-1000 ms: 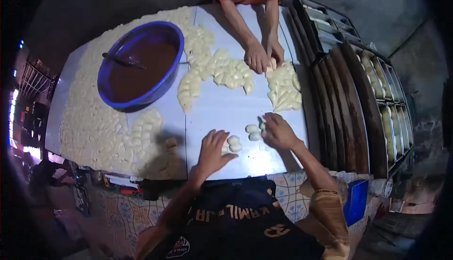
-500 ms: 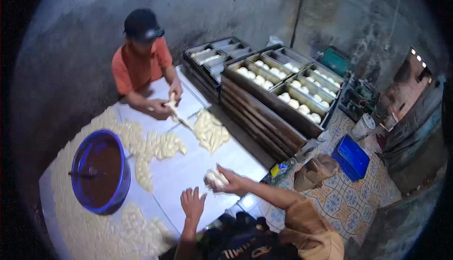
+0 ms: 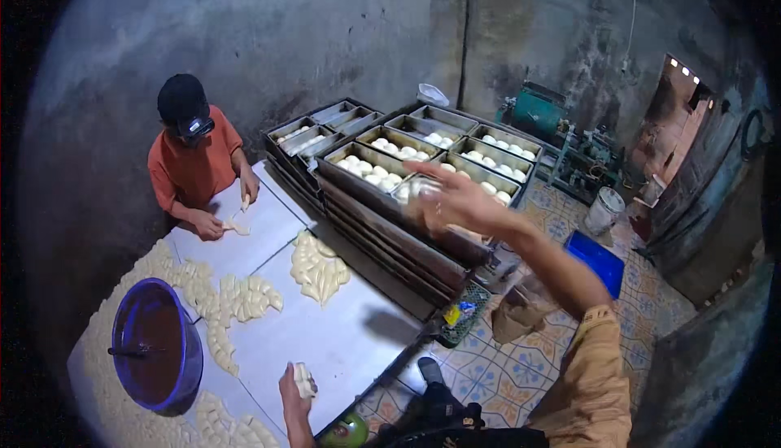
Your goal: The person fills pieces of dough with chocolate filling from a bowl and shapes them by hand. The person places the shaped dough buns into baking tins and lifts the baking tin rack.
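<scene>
In the lower middle, my left hand is closed around pale dough pieces, just above the white tabletop. My right hand reaches out over the front edge of the baking tins, smeared by motion. Between its thumb and fingers a whitish lump of dough shows, its outline blurred. Rounded dough balls sit in rows in several tins. A mound of cut dough strips lies on the table beyond my left hand.
Across the table a person in orange handles a dough strip. A blue tub of brown filling stands at left, amid spread dough pieces. A blue crate, a bucket and a paper sack stand on the tiled floor.
My right hand has moved from above the table up and away to the tins. My left hand, spread and bare before, now holds dough. The view has shifted to the right.
</scene>
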Demonstrator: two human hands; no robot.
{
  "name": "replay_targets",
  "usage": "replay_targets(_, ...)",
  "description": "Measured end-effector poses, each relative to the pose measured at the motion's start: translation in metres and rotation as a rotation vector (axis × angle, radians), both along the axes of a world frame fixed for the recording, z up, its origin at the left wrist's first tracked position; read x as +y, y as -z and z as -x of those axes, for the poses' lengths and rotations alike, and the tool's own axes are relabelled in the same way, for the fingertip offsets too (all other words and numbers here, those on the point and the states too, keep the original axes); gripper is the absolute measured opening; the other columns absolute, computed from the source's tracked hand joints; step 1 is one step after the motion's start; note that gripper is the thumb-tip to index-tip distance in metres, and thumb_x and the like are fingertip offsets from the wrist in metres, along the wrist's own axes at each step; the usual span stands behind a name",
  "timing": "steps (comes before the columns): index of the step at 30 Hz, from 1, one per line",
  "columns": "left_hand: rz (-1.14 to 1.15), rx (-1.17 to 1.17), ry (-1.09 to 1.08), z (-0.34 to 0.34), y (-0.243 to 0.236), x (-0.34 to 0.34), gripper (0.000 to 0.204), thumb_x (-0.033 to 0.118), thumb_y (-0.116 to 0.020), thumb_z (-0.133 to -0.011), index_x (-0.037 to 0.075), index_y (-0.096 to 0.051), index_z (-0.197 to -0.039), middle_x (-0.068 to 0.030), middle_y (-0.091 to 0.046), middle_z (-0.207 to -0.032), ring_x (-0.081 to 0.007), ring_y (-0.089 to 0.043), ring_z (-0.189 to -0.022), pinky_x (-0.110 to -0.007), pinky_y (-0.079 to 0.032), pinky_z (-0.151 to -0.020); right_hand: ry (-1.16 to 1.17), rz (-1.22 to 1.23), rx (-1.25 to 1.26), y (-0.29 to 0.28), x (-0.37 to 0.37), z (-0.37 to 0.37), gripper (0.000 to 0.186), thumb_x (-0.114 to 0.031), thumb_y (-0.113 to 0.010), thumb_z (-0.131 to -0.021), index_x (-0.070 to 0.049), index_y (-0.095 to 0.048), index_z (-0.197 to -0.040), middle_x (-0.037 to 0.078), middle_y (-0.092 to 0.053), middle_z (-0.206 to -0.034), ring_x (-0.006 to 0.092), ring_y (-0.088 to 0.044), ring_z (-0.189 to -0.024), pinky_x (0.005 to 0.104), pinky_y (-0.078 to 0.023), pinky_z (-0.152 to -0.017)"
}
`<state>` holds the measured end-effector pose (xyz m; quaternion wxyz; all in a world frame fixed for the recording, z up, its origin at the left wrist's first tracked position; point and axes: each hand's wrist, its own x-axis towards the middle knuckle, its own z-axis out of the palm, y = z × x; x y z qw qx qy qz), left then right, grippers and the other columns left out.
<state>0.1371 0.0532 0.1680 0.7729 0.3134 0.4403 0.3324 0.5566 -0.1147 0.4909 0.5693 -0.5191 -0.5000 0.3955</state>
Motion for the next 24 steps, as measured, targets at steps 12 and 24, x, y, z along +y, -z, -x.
replay_targets(12,-0.196,-0.295,-0.1,-0.195,-0.129,-0.099,0.058,0.048,-0.06,-0.088,0.004,-0.046,-0.123,-0.0032,-0.056,-0.082,-0.016,-0.054,-0.07,-0.032,-0.049,-0.061,0.266,0.414,-0.718,0.047,0.26,-0.371,0.073,-0.063,-0.042,-0.091,0.004,-0.063,-0.11,0.025,-0.063,-0.108,0.0333,-0.063,-0.1,0.0424,-0.05,-0.083)
replay_targets(24,-0.483,-0.285,-0.385,-0.409,-0.283,-0.106,0.031,0.032,-0.038,-0.101,0.007,-0.053,-0.112,-0.0069,-0.058,-0.087,-0.0164,-0.058,-0.07,-0.031,-0.048,-0.059,-0.081,-0.167,-0.913,-0.038,0.158,-0.334,0.049,-0.023,-0.052,-0.095,-0.007,-0.039,-0.14,0.018,-0.055,-0.122,0.0275,-0.059,-0.102,0.0357,-0.05,-0.084)
